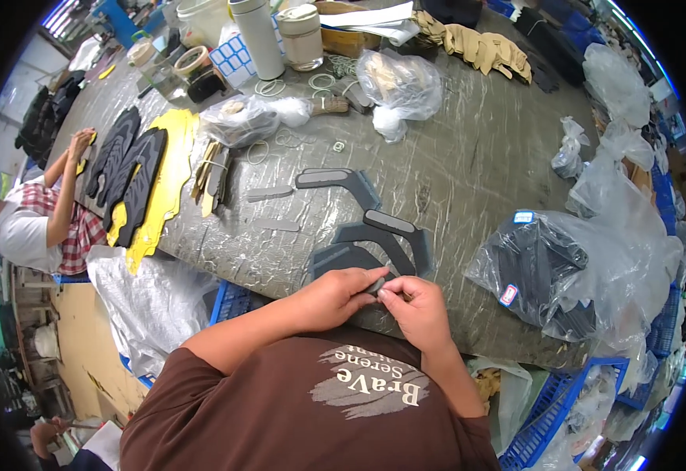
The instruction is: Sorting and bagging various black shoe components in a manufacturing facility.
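Close to my body at the table's near edge, my left hand (pixel 337 297) and my right hand (pixel 418 312) meet, fingertips pinched together. Between them is a small dark grey piece (pixel 376 286), mostly covered by the fingers. Just beyond lie several curved dark grey fabric pieces (pixel 348 232), overlapping one another. One angled piece (pixel 392 223) carries a lighter grey oblong strip on its upper end. Farther off, a similar angled piece (pixel 327 180) bears such a strip too. Left of that, a loose grey strip (pixel 270 193) and a fainter one (pixel 278 225) rest flat on the table.
Yellow sheets with black glove-shaped pieces (pixel 137 184) and a banded bundle of strips (pixel 212 179) lie left, near a co-worker (pixel 33 216). Plastic bags (pixel 399 82), a white flask (pixel 258 39) and beige gloves (pixel 480 49) stand far back. A clear bag of black pieces (pixel 543 263) is right.
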Tool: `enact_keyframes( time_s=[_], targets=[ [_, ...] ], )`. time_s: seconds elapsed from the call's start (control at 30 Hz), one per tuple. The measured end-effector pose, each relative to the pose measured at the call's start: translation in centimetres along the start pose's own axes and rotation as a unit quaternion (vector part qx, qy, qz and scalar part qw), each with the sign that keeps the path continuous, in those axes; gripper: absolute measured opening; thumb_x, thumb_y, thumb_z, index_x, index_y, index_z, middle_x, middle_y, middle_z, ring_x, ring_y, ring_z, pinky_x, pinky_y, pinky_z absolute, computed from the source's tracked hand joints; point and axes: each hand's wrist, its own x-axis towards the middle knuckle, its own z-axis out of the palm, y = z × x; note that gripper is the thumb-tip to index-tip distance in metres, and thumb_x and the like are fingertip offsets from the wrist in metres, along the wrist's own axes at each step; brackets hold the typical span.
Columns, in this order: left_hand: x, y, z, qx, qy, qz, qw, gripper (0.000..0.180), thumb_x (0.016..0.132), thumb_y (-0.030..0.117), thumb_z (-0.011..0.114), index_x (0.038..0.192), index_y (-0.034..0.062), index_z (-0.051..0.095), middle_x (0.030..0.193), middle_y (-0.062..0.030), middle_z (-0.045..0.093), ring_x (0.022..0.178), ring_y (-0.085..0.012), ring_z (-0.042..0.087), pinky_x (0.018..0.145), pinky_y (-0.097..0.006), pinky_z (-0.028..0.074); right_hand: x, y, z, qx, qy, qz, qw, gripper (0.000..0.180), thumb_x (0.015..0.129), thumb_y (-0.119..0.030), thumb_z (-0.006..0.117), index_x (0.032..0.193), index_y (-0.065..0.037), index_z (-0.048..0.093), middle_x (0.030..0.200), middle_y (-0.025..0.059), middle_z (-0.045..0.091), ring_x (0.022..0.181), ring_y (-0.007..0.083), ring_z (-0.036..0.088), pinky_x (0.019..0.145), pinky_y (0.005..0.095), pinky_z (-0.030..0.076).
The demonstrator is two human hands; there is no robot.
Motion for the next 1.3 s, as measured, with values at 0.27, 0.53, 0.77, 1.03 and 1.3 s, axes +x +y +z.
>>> enact_keyframes(
  time_s=[0.27,0.53,0.77,1.03,1.3],
  targets=[
    [-0.1,0.8,-0.2,-0.033,-0.052,-0.016,0.998,0.047,0.082,0.004,0.059,0.126,-0.0002,0.046,0.097,-0.0186,0.059,0.087,-0.0318,0.059,0.078,-0.035,0.046,-0.4,1.2,-0.4,0.084,-0.030,0.042,0.995,0.002,0.078,-0.001,0.064,0.078,0.000,0.064,0.066,-0.0032,0.055,0.059,0.0014,0.044,0.050,0.0188,0.034],
    [-0.6,-0.2,0.1,-0.026,-0.030,-0.015,0.999,0.047,0.082,0.004,0.059,0.127,0.0003,0.045,0.100,-0.0187,0.059,0.091,-0.0315,0.058,0.080,-0.035,0.045,-0.4,0.6,0.3,0.054,-0.010,0.017,0.998,0.001,0.078,0.000,0.064,0.078,0.000,0.065,0.068,-0.0024,0.057,0.061,0.0021,0.047,0.053,0.0188,0.035],
    [-0.6,0.5,-0.2,-0.032,-0.061,-0.041,0.997,0.044,0.085,0.003,0.054,0.128,0.0005,0.044,0.099,-0.0159,0.059,0.085,-0.0259,0.059,0.078,-0.032,0.046,-0.5,1.6,0.7,0.159,-0.022,0.055,0.986,0.004,0.081,0.000,0.058,0.078,-0.002,0.058,0.069,-0.0018,0.056,0.059,0.0027,0.045,0.052,0.0191,0.036],
    [-0.9,0.1,-0.7,-0.318,0.049,-0.126,0.938,0.022,0.084,0.006,0.058,0.106,0.0026,0.056,0.082,-0.0016,0.055,0.068,-0.0090,0.049,0.059,-0.025,0.041,-0.3,1.4,0.2,0.293,-0.092,0.055,0.950,0.008,0.087,-0.007,0.039,0.086,-0.007,0.046,0.077,-0.0007,0.047,0.060,0.0043,0.038,0.052,0.0184,0.032],
    [-0.6,-0.7,-0.9,0.046,0.025,0.131,0.990,0.022,0.066,-0.003,0.068,0.084,0.0071,0.060,0.085,-0.0060,0.057,0.078,-0.0244,0.058,0.066,-0.033,0.048,-0.5,1.5,0.9,0.343,-0.083,0.126,0.927,0.009,0.085,-0.002,0.039,0.085,-0.007,0.047,0.082,0.0011,0.049,0.063,0.0058,0.044,0.053,0.0178,0.035]
  ],
)
